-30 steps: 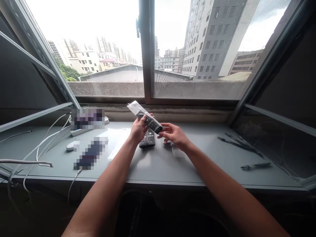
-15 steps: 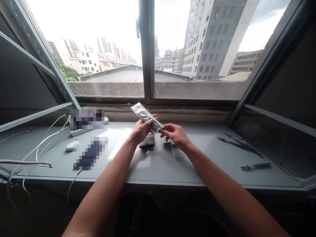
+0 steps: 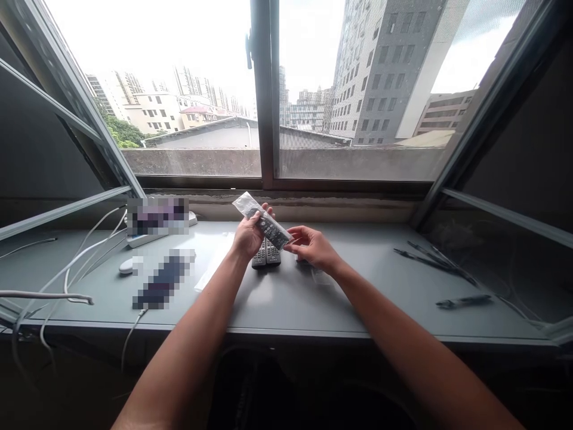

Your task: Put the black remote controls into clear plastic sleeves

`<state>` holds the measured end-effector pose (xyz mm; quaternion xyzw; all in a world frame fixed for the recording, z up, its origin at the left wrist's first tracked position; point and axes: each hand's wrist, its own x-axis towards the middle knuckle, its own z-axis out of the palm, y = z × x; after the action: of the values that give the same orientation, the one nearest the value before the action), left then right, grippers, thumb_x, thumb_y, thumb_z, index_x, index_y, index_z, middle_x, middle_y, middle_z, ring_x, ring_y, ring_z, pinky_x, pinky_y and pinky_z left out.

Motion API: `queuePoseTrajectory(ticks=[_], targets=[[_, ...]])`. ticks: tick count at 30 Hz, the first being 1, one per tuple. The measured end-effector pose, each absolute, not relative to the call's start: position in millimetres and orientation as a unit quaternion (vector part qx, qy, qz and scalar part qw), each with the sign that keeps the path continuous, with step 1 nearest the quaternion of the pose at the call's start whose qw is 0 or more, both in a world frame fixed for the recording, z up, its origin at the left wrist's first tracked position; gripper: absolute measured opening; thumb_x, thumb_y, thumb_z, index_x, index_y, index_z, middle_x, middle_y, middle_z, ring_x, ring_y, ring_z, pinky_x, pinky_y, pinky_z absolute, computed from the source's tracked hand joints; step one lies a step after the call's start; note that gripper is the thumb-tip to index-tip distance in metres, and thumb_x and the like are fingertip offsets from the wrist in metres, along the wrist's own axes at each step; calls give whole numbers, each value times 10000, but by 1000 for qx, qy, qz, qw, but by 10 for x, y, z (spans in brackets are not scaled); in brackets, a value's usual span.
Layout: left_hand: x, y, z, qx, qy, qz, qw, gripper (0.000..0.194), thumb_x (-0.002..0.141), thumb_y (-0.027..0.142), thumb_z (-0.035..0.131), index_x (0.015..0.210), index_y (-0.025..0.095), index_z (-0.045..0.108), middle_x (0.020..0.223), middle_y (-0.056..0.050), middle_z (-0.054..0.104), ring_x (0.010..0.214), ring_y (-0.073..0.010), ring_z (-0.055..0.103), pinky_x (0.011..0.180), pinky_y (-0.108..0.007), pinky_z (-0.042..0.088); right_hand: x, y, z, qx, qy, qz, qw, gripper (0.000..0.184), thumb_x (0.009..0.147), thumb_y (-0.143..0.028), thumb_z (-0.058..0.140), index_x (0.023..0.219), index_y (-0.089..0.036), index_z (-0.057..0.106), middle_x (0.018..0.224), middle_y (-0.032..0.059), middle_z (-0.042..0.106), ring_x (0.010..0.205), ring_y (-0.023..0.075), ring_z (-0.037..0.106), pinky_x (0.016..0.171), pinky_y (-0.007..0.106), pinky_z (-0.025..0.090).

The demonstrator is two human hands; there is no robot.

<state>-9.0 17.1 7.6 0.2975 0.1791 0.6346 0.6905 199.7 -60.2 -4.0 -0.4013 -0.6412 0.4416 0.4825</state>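
Observation:
A dark remote control point(image 3: 271, 231) in a clear plastic sleeve point(image 3: 244, 203) is held tilted above the desk, its button side facing me. My left hand point(image 3: 249, 236) is closed around its middle, thumb on top. At its lower right end, the fingertips of my right hand point(image 3: 313, 246) pinch the sleeve's edge. Two more black remotes point(image 3: 266, 255) lie side by side on the desk beneath, partly covered by the held one. Under my right hand sits a small pale item, mostly hidden, with a clear plastic piece point(image 3: 323, 276) beside it.
White plastic sleeves point(image 3: 215, 263) lie left of the remotes. Further left are a blurred-out phone-like object point(image 3: 163, 279), a white mouse-like item point(image 3: 127, 266), a power strip point(image 3: 192, 220) and white cables point(image 3: 67, 280). Black cables point(image 3: 434, 263) and a dark pen-like object point(image 3: 464, 302) rest at right.
The wrapped remote has turned so its buttons face me, and has shifted slightly down and left. My left hand has moved a little left with it; my right hand stays at its lower end.

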Motion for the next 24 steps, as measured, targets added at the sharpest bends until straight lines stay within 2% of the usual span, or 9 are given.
queuePoseTrajectory(ticks=[3,7,10,13,15,18,21,24], targets=[[-22,99,86,315,188,608,704,463,1067,125,614,1526,175,622,1410,-166,742,1267,-266,749,1157,-443,583,2001,-603,-53,-416,-654,414,476,543,770,-458,940,1218,-208,760,1093,103,770,942,246,717,562,285,599],[46,7,76,356,182,565,721,336,1028,159,710,1364,132,704,1394,-185,744,1300,-302,730,1188,-484,558,1998,-603,-59,-438,-639,357,522,527,807,-527,910,1211,-220,769,1120,102,774,919,236,702,592,292,597],[61,-28,59,386,178,533,731,257,1002,179,761,1250,120,726,1398,-207,739,1347,-318,702,1190,-472,551,1995,-601,-56,-437,-621,348,550,506,800,-550,912,1154,-219,765,1056,89,787,901,237,708,609,296,578],[53,-6,43,411,188,511,731,300,980,196,790,1264,121,732,1387,-212,745,1358,-323,695,1174,-446,562,2003,-598,-47,-435,-605,365,558,484,790,-569,909,1085,-214,763,985,76,791,823,226,709,585,297,550],[40,39,37,402,203,526,721,328,999,221,758,1304,105,729,1395,-220,739,1357,-323,694,1155,-423,575,2011,-597,-41,-443,-600,369,555,472,790,-578,905,1050,-208,769,978,76,794,771,212,694,568,295,534],[9,109,37,351,220,576,705,375,1069,252,616,1402,101,699,1420,-210,730,1364,-313,689,1128,-408,590,2019,-600,-43,-437,-618,365,542,475,788,-583,910,1037,-203,773,969,74,790,749,202,675,570,296,524],[-17,138,38,329,225,587,705,427,1101,261,520,1479,123,663,1408,-195,740,1356,-306,694,1112,-421,597,2010,-606,-75,-408,-678,323,520,462,827,-553,895,1127,-219,785,914,40,760,763,191,657,645,303,534],[-9,130,24,334,224,575,713,394,1104,285,534,1418,111,697,1383,-199,750,1316,-297,717,1091,-406,606,1990,-616,-117,-402,-722,258,501,433,879,-497,865,1217,-240,783,887,19,737,757,182,648,706,310,538]])
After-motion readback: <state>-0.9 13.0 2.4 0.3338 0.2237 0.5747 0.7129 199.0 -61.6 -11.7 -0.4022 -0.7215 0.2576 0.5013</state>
